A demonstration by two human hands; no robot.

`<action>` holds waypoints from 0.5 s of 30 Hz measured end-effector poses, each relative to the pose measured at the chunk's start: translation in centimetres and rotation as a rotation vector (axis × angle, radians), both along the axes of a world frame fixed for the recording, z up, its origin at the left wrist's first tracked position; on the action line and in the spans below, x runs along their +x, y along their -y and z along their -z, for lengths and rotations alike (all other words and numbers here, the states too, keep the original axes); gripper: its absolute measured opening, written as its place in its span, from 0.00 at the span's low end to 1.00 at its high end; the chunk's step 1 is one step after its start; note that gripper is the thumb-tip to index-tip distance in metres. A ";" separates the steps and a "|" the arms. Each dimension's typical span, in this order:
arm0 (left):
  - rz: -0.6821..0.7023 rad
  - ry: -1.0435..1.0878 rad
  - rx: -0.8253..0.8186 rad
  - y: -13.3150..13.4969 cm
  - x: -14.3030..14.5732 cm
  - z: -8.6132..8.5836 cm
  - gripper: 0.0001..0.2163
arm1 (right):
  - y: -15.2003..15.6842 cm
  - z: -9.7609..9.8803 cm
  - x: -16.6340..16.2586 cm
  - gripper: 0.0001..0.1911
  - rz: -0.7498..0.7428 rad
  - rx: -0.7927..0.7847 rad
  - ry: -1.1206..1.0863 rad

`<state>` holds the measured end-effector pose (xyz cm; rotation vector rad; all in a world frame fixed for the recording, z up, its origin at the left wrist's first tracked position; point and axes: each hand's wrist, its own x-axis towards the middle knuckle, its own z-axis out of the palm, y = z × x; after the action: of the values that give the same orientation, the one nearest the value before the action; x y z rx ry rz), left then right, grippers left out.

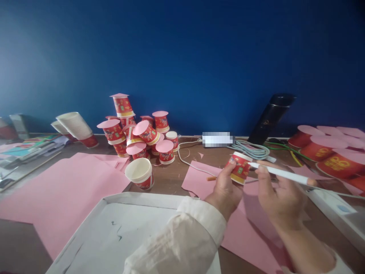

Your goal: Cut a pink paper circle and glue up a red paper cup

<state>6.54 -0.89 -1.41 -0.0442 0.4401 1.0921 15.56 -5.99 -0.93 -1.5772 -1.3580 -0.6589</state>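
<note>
My left hand (pixel 228 194) is closed around a red printed paper cup (pixel 240 167), which it holds up over the pink paper. In my right hand (pixel 285 198) is a white marker pen (pixel 281 174), its tip pointing left and close to the cup's side near the rim; whether it touches, I cannot tell. Beneath both hands lie sheets of pink paper (pixel 242 232) on the brown table. A small orange-brown cap (pixel 211 178) rests on the paper left of the cup. Another cup or short nest of cups (pixel 139 173) stands with its mouth up, left of my hands.
Red cups with pink paper tops (pixel 142 133) are heaped by the blue wall. Leaning stacks of cups (pixel 75 127) stand left. A white shallow tray (pixel 137 224) lies in front. A black flask (pixel 270 118), coiled cable (pixel 252 149) and larger red tubs (pixel 330 146) are right.
</note>
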 end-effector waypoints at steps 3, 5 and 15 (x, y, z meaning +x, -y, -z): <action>0.006 -0.027 0.007 0.0 0.0 0.0 0.04 | 0.1 -0.4 -0.3 0.18 0.025 0.005 -0.036; 0.007 -0.030 0.008 0.1 0.0 -0.1 0.03 | 0.1 -0.5 -0.3 0.18 0.002 0.020 -0.016; 0.005 -0.025 -0.016 0.2 0.0 -0.4 0.02 | 0.0 -0.8 -0.1 0.14 -0.061 0.047 0.055</action>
<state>6.51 -1.13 -0.98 -0.0438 0.4717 1.0857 15.50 -6.00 -0.16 -1.4850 -1.4153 -0.6964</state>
